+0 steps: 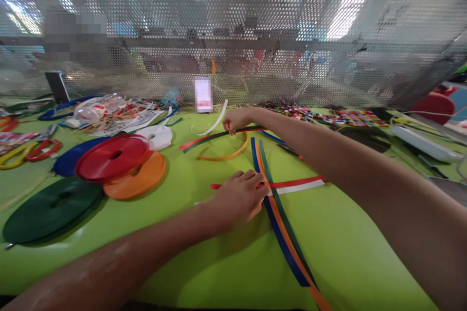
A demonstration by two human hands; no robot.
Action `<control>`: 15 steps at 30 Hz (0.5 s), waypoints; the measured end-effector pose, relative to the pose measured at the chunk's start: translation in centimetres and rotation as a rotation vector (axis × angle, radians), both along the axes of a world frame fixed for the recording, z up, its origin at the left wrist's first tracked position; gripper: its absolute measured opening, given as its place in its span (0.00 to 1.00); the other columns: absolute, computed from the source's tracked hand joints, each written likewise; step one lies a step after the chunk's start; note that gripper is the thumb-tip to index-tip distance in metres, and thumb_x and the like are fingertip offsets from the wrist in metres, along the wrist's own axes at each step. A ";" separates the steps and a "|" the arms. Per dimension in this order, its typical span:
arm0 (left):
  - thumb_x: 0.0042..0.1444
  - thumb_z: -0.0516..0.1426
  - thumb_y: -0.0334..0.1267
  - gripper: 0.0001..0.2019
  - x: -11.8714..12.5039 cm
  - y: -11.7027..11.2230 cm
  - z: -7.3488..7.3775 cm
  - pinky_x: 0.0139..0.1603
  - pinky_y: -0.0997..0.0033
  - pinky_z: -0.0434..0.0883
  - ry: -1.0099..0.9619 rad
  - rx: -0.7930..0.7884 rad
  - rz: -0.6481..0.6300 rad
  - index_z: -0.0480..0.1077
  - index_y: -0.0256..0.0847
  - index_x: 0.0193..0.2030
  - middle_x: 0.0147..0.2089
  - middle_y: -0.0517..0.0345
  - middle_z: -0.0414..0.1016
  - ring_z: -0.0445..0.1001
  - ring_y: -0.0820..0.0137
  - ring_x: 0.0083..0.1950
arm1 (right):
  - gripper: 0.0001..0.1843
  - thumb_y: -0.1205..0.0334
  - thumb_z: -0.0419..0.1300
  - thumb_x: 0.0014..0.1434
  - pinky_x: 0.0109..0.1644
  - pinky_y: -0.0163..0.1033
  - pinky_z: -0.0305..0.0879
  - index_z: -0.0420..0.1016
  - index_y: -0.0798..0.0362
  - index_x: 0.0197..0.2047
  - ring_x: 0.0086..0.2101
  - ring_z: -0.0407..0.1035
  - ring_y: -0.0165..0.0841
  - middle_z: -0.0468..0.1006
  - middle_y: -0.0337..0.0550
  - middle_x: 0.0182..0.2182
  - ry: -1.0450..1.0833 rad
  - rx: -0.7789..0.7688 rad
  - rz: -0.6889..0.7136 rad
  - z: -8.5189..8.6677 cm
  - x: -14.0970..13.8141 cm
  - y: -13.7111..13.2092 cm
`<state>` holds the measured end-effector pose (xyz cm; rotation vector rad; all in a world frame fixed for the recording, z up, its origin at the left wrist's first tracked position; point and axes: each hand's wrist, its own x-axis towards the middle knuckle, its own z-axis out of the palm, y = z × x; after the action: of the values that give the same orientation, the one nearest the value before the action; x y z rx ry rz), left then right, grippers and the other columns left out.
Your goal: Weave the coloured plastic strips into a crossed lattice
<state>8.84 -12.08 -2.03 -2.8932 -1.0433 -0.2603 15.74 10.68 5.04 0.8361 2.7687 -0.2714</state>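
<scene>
My left hand (pixel 242 197) presses its curled fingers down on the crossing of several flat strips. A blue strip (pixel 280 238), an orange strip (pixel 292 238) and a green strip (pixel 288 223) run lengthwise there. Crossing them sideways are a red strip (pixel 299 182) and a white strip (pixel 302 187); my hand hides part of the weave. Farther back, my right hand (pixel 239 119) has its fingers closed in a pinch on a red and dark green strip (pixel 204 141). Just below that hand, an orange strip (pixel 226 158) curves on the table.
Coiled rolls lie on the left: red (pixel 91 160), green (pixel 47 211), orange (pixel 146 180), blue (pixel 65 155) and white (pixel 160 137). Scissors (pixel 44 149) and a plastic bottle (pixel 98 107) are beyond them. A phone (pixel 203 95) leans against the perforated metal screen (pixel 255 53).
</scene>
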 end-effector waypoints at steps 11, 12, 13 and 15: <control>0.66 0.55 0.31 0.09 0.0 -0.1 0.2 0.51 0.58 0.70 0.025 -0.016 0.006 0.70 0.36 0.51 0.54 0.48 0.73 0.71 0.58 0.54 | 0.12 0.72 0.62 0.58 0.44 0.36 0.67 0.84 0.57 0.42 0.40 0.77 0.35 0.85 0.48 0.40 0.177 0.034 -0.063 1.0 0.9 0.1; 0.66 0.56 0.32 0.09 0.0 0.0 0.2 0.52 0.58 0.70 0.029 -0.019 0.009 0.71 0.36 0.52 0.55 0.48 0.73 0.71 0.58 0.54 | 0.12 0.72 0.61 0.58 0.45 0.37 0.67 0.84 0.57 0.43 0.41 0.76 0.36 0.85 0.48 0.41 0.213 0.060 -0.078 1.5 1.1 0.0; 0.66 0.56 0.32 0.09 0.1 0.0 0.2 0.52 0.58 0.71 0.036 -0.018 0.016 0.71 0.36 0.52 0.55 0.47 0.73 0.71 0.57 0.55 | 0.13 0.72 0.60 0.59 0.46 0.37 0.67 0.83 0.58 0.44 0.42 0.76 0.37 0.85 0.50 0.43 0.250 0.093 -0.096 2.1 1.4 -0.1; 0.66 0.56 0.32 0.09 0.2 0.0 0.2 0.53 0.57 0.71 0.057 -0.013 0.030 0.72 0.36 0.52 0.56 0.47 0.73 0.72 0.57 0.56 | 0.15 0.71 0.58 0.60 0.45 0.38 0.66 0.82 0.61 0.48 0.42 0.75 0.38 0.83 0.52 0.44 0.348 0.149 -0.144 3.5 2.5 -0.7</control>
<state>9.07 -12.09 -1.81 -2.8756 -1.0826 -0.1693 18.26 10.02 8.49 1.1237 3.0848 -0.2602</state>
